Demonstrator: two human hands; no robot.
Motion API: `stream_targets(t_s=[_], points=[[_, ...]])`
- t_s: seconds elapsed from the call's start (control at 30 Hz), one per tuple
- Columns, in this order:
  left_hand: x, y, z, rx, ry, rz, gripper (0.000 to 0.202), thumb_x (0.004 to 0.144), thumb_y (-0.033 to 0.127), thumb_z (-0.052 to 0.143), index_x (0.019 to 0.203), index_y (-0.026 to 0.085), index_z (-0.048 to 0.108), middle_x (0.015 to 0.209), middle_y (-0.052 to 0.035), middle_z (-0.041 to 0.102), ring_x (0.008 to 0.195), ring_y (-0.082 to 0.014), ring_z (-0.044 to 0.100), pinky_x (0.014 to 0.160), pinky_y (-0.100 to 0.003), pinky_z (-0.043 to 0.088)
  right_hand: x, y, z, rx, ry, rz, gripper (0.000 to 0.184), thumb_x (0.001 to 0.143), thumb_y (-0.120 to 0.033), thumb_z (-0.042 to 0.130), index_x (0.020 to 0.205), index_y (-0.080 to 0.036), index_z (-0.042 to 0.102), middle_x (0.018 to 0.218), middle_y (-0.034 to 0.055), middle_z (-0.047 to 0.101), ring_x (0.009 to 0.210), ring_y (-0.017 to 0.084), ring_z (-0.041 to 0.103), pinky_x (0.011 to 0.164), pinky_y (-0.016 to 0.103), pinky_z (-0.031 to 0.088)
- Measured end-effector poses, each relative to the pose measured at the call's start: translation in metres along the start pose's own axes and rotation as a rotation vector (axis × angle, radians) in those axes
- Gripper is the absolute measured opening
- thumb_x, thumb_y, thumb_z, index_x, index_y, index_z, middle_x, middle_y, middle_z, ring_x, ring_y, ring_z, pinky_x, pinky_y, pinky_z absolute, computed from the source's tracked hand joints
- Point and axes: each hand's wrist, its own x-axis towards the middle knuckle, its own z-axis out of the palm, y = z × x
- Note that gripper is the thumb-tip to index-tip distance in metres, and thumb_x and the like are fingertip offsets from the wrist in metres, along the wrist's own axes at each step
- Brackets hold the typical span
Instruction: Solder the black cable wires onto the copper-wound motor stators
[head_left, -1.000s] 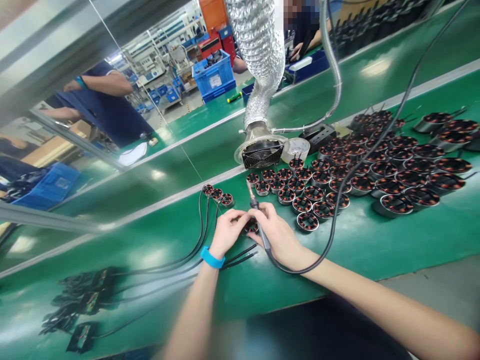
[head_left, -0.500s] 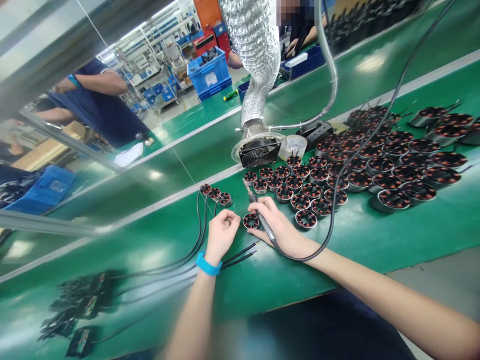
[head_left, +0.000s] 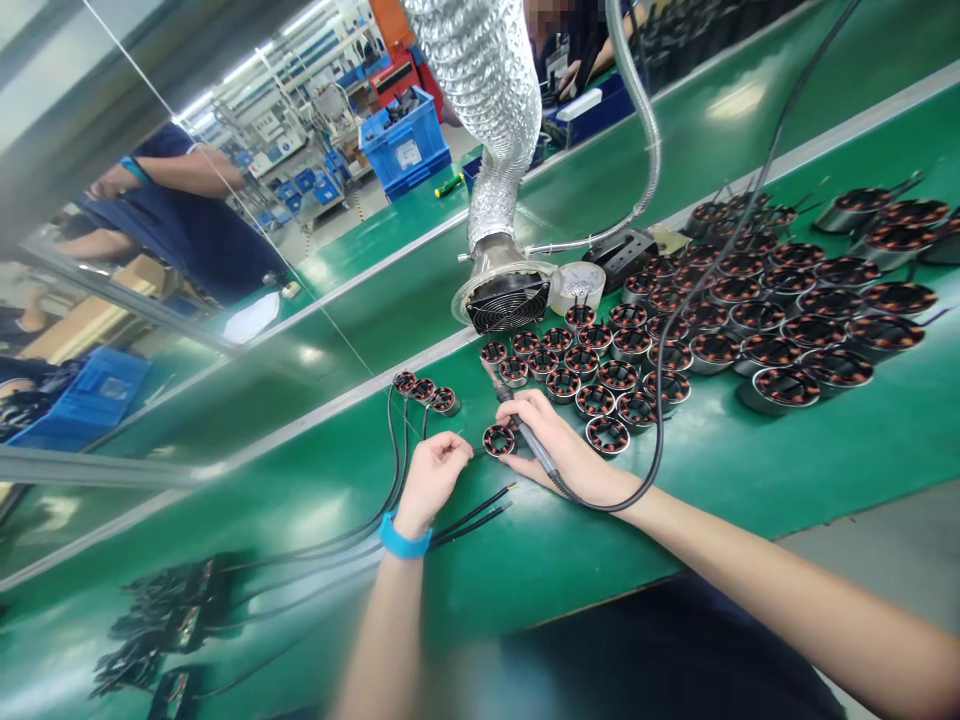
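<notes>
Left hand [head_left: 433,480]: fingertips hard to make out, cannot tell if grasping, fingers curled | right hand [head_left: 559,438]: grip around iron [head_left: 535,446] (palm hidden), one fingertip beside ring [head_left: 489,441]

Near the middle of the frame, anything between the pinched fingertips of the left hand [head_left: 433,478] is too small to tell, and fingers of the right hand [head_left: 556,440] hide part of a pen-shaped tool [head_left: 538,449]. At lower left, a heap of black parts [head_left: 135,640] is blurred, its lowest piece cut by the bottom edge. The top edge crops a foil duct [head_left: 495,110] and a co-worker [head_left: 589,62]; the right edge, a metal ring [head_left: 943,246].
</notes>
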Motion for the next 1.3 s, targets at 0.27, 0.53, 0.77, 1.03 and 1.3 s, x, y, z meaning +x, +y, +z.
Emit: stream_targets(t_s=[0.27,0.53,0.77,1.03,1.3], points=[[0.0,0.006,0.011,-0.054,-0.036,0.015,0.026,0.081,0.042,0.063,0.075,0.016,0.065,0.069,-0.0008,0.061,0.056,-0.0096,0.043,0.056,-0.024,0.033,0.001,0.005,0.0,0.071,-0.018,-0.031,0.046,0.082,-0.007,0.064,0.121,-0.023,0.045,0.117,0.0075,0.046,0.105,0.02,0.058,0.094,0.034,0.051],[0.026,0.032,0.024,0.225,0.076,0.19,0.039,0.085,0.049,0.062,0.071,0.014,0.069,0.066,-0.0009,0.061,0.063,-0.0127,0.048,0.061,-0.025,0.036,-0.006,0.008,0.004,0.117,0.095,-0.028,0.051,0.083,-0.01,0.068,0.127,-0.023,0.044,0.124,0.0099,0.044,0.11,0.021,0.056,0.098,0.039,0.051],[0.04,0.04,0.029,0.253,0.019,0.119,0.027,0.079,0.033,0.06,0.062,0.014,0.065,0.058,0.0015,0.055,0.057,-0.0107,0.043,0.056,-0.024,0.031,-0.006,0.006,0.001,0.129,0.114,-0.024,0.051,0.084,-0.01,0.067,0.127,-0.023,0.043,0.125,0.0107,0.043,0.109,0.022,0.059,0.097,0.041,0.052],[0.032,0.016,0.006,-0.03,-0.221,0.055,0.032,0.079,0.044,0.071,0.086,0.013,0.075,0.088,-0.0053,0.064,0.055,-0.0062,0.037,0.05,-0.023,0.025,-0.003,0.009,0.005,0.127,0.092,-0.016,0.05,0.085,-0.007,0.067,0.125,-0.023,0.043,0.123,0.0093,0.045,0.099,0.018,0.062,0.089,0.034,0.055],[0.03,0.031,0.027,0.116,-0.1,0.032,0.041,0.071,0.05,0.079,0.062,0.013,0.065,0.065,0.0004,0.055,0.064,-0.0109,0.046,0.062,-0.026,0.036,-0.005,0.011,0.006,0.111,0.118,-0.05,0.055,0.082,-0.006,0.068,0.127,-0.025,0.043,0.123,0.0106,0.045,0.108,0.024,0.059,0.092,0.038,0.054]])
